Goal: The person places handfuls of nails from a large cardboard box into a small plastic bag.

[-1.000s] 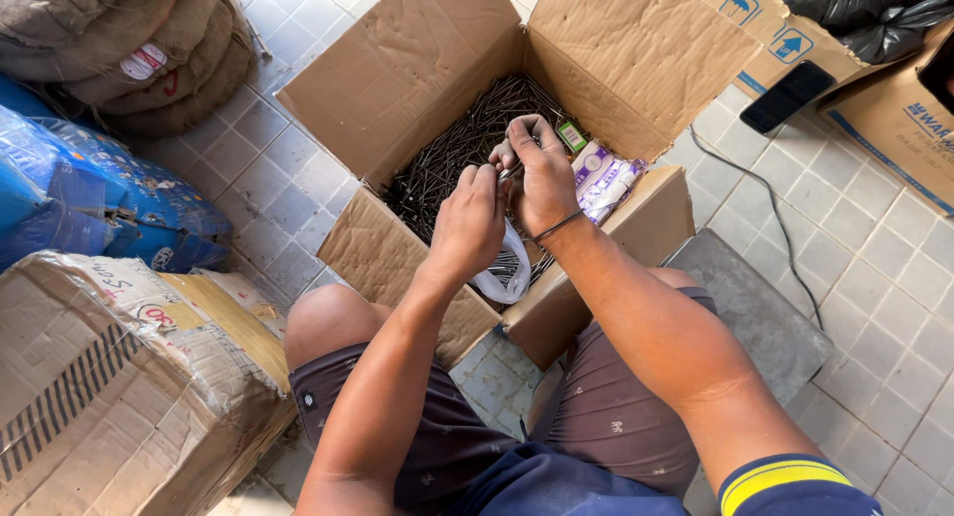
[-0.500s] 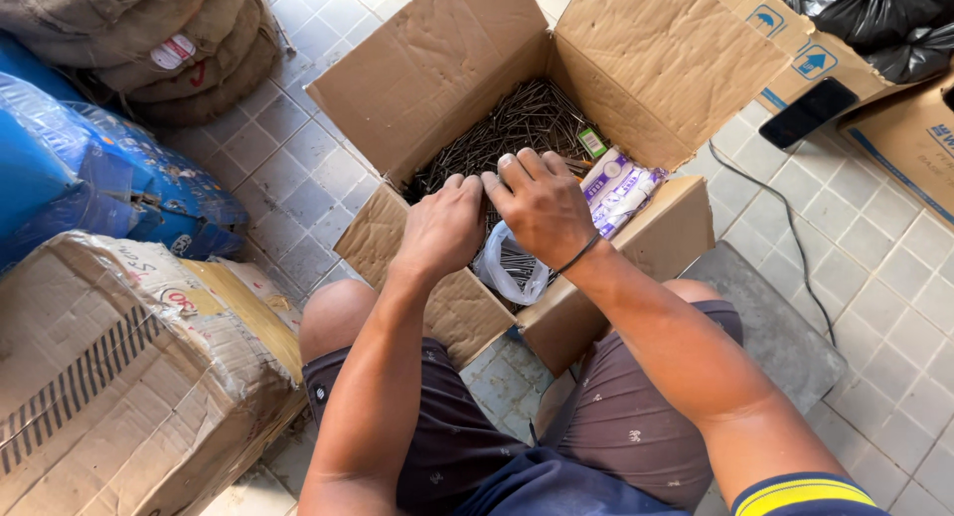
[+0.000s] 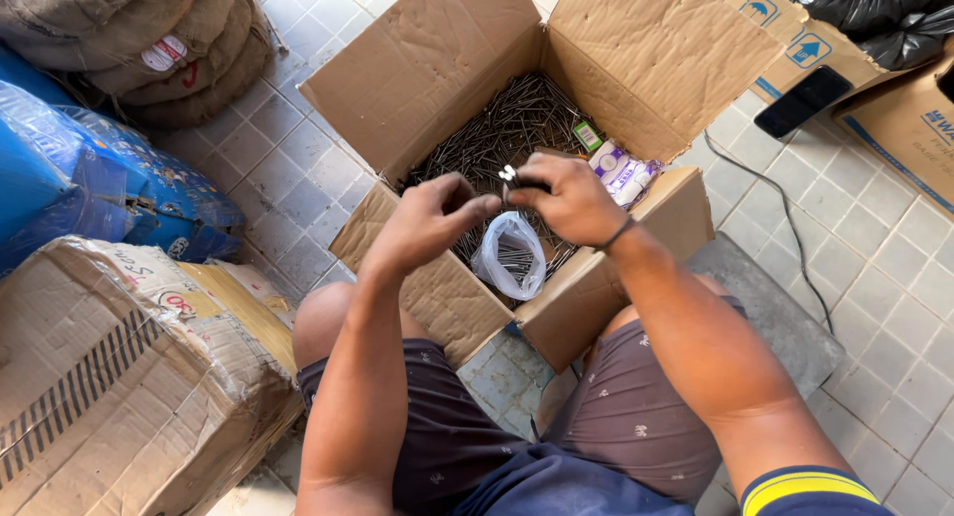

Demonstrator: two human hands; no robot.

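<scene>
Both hands have lifted off the heap since half a second ago: the right hand (image 3: 571,200) now pinches a small bundle of dark steel nails (image 3: 511,176), while the left hand (image 3: 429,223) curls half-closed beside it, fingertips near the bundle. Below them gapes one thin clear plastic bag (image 3: 509,255) holding more nails. It lies in one creased cardboard box (image 3: 437,69) on the tiled floor (image 3: 288,168).
</scene>
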